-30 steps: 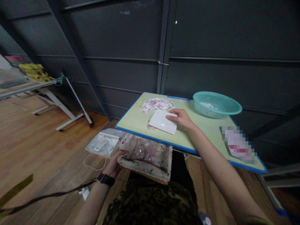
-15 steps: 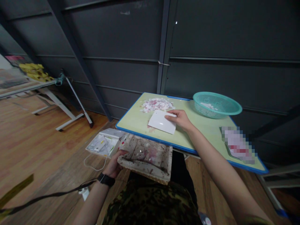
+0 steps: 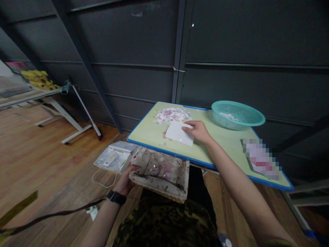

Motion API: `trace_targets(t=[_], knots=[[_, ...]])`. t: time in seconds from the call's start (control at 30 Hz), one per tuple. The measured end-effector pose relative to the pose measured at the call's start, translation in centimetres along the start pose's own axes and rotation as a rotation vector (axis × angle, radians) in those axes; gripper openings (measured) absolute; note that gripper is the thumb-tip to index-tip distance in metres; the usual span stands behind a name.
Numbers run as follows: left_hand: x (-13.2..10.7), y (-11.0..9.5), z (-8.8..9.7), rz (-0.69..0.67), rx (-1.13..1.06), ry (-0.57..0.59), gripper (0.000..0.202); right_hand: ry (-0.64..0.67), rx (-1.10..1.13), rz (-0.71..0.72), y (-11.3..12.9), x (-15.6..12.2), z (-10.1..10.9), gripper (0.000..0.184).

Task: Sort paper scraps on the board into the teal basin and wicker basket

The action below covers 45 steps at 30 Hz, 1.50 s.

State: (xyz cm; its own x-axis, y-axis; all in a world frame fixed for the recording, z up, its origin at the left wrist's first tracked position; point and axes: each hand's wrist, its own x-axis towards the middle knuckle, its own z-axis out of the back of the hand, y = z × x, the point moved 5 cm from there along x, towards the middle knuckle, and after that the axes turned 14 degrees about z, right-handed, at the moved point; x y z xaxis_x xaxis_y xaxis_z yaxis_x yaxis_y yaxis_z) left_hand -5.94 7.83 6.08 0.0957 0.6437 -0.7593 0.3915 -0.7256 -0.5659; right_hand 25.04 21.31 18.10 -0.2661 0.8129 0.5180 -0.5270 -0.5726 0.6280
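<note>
My right hand [image 3: 198, 131] grips a white flat card [image 3: 179, 133] on the green table top [image 3: 226, 142], its edge standing just in front of a heap of pink and white chopped bits [image 3: 171, 114]. A few pink bits [image 3: 164, 134] lie by the card's left corner. My left hand [image 3: 125, 181] holds the left rim of a stained white foam tray [image 3: 160, 172], kept below the table's blue front edge.
A teal basket [image 3: 238, 114] with some white bits stands at the table's back right. A blurred packet [image 3: 260, 158] lies near the right edge. On the wooden floor sits an open white box [image 3: 114, 156] with a cord. A folding table [image 3: 38, 91] stands far left.
My right hand has shifted the card slightly away from me toward the heap and tilted it up. My left hand and the tray have stayed put.
</note>
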Motion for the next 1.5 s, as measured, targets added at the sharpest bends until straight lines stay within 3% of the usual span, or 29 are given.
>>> trace_targets(t=[0.2, 0.43, 0.57, 0.7, 0.87, 0.97, 1.1, 1.2, 1.4, 1.5], knots=[[-0.2, 0.0, -0.3, 0.007, 0.009, 0.018, 0.015, 0.130, 0.195, -0.028, 0.4, -0.1, -0.5, 0.035], [-0.2, 0.0, -0.2, -0.008, -0.015, 0.024, 0.017, -0.040, 0.183, -0.152, -0.9, -0.2, 1.3, 0.034], [-0.2, 0.0, -0.3, -0.011, -0.022, 0.037, 0.019, 0.034, 0.109, -0.109, -0.8, -0.1, 1.0, 0.031], [-0.1, 0.1, -0.2, -0.002, -0.023, 0.027, 0.016, 0.141, 0.199, -0.090, 0.0, -0.1, -0.1, 0.032], [0.0, 0.1, -0.2, -0.004, -0.013, 0.033, 0.018, 0.070, 0.224, -0.119, -0.2, -0.1, 0.2, 0.032], [-0.2, 0.0, -0.4, -0.003, -0.019, 0.032, 0.022, 0.059, 0.160, -0.068, -0.4, 0.0, 0.3, 0.030], [-0.5, 0.0, -0.5, 0.012, -0.021, 0.013, 0.025, 0.119, 0.150, -0.025, 0.0, -0.1, -0.6, 0.029], [-0.6, 0.0, -0.6, 0.006, -0.025, 0.006, 0.027, 0.179, 0.257, -0.074, 0.4, -0.4, -1.2, 0.033], [-0.4, -0.1, -0.7, 0.008, -0.013, 0.010, 0.019, 0.015, 0.327, -0.121, 0.4, -0.2, -0.6, 0.038], [-0.4, 0.0, -0.5, 0.010, -0.015, 0.009, 0.016, 0.017, 0.287, -0.092, 0.3, 0.0, -1.1, 0.037]])
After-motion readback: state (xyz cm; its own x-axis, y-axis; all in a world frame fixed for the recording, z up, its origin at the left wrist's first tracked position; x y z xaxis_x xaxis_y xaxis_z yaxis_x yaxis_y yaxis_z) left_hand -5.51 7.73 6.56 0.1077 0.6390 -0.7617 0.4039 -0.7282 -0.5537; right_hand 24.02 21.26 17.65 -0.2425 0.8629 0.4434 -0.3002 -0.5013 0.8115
